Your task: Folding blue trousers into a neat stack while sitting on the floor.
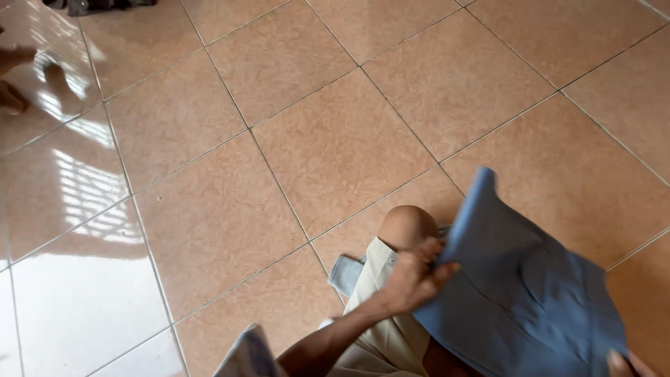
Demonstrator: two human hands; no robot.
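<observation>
**Blue cloth garment held over a person's lap above a tiled floor**

Blue cloth garment (523,293), plain mid-blue woven fabric with a few stitched seams, fills the lower right of the head view. It hangs in the air over the person's lap, one corner standing up as a loose peak. It looks light and soft, drooping and creasing wherever it is not gripped, so it would likely slump if held at one point only. The hemmed edges and corners look like the firmest places to take hold.

The left hand (413,276) is closed on the garment's left edge, fingers pinching the fabric just beside a bare knee (407,225). The right hand (628,365) shows only as fingertips at the bottom right corner, touching the garment's lower edge; whether it grips cannot be told. The person wears beige shorts (380,328). A small grey-blue folded cloth (345,274) lies on the floor, touching the leg, and a pale grey piece of fabric (244,356) sits at the bottom edge.

The glossy terracotta tiled floor (335,139) stretches ahead and to the left, offering wide room for spreading the garment out. A dark heap of clothing (98,5) lies far off at the top left, and another person's hand (10,77) shows at the left edge, well apart.
</observation>
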